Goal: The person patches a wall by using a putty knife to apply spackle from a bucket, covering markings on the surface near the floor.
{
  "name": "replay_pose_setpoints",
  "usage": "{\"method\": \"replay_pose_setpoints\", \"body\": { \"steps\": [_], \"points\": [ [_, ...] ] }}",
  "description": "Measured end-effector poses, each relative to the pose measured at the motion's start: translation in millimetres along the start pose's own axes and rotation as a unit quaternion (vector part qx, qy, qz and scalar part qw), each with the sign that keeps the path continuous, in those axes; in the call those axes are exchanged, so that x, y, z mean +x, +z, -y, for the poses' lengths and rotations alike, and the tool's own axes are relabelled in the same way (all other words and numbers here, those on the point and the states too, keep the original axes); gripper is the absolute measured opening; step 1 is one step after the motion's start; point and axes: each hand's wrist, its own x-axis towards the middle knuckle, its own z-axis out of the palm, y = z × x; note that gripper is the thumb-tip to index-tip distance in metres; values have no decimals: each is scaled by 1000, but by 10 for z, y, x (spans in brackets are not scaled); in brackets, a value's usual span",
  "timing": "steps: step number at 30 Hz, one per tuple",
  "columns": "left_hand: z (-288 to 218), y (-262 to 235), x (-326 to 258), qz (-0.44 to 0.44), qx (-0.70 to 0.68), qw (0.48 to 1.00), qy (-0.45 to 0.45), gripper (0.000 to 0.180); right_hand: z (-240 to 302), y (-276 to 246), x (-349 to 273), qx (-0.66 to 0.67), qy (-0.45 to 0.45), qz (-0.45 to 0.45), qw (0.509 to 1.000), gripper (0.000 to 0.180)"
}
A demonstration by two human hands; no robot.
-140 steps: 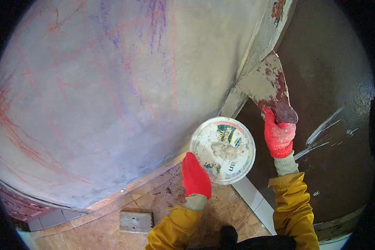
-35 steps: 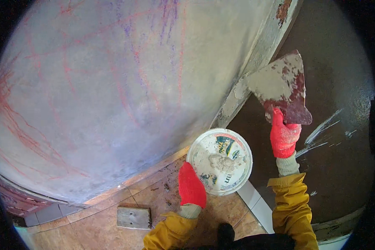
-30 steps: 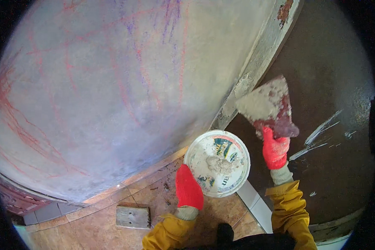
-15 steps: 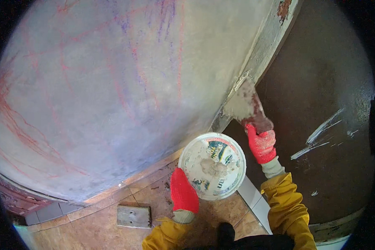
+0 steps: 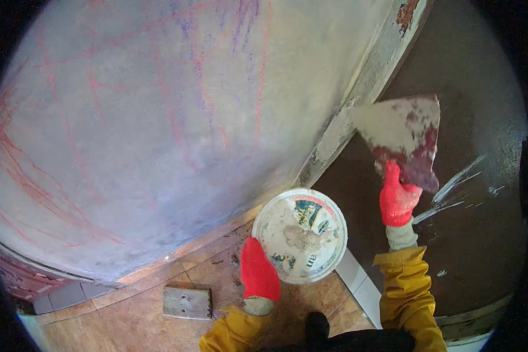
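My left hand (image 5: 260, 271), in a red glove with a yellow sleeve, holds a round white lid (image 5: 300, 235) flat from below; a lump of grey filler lies on it. My right hand (image 5: 397, 198), also in a red glove, grips a wide putty knife (image 5: 402, 134). Its blade is smeared with pale filler and rust-coloured patches, and its upper left corner lies against the worn edge (image 5: 358, 102) where the wall meets the dark brown door.
A pale wall (image 5: 158, 117) scribbled with red and purple lines fills the left. The dark brown door (image 5: 475, 176) bears white streaks. A small wooden block (image 5: 186, 301) lies on the tan tiled floor (image 5: 129, 322). A white tile strip (image 5: 358, 281) runs beside the lid.
The putty knife dipped toward the lid half a second ago and has since risen up and to the right along the wall edge. The lid stayed about where it was.
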Motion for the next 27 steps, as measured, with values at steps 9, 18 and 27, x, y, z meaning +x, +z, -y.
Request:
{"method": "replay_pose_setpoints", "body": {
  "steps": [9,18,27],
  "points": [
    [-292,-227,95,34,-18,992,-122,40,-623,-38,-507,-111,27,174,978,22],
    [-429,-277,91,65,76,994,-30,40,-708,102,-285,-217,-43,132,966,21],
    [-447,-312,93,70,61,993,-72,40,-467,40,-284,-155,-65,127,978,20]
  ]
}}
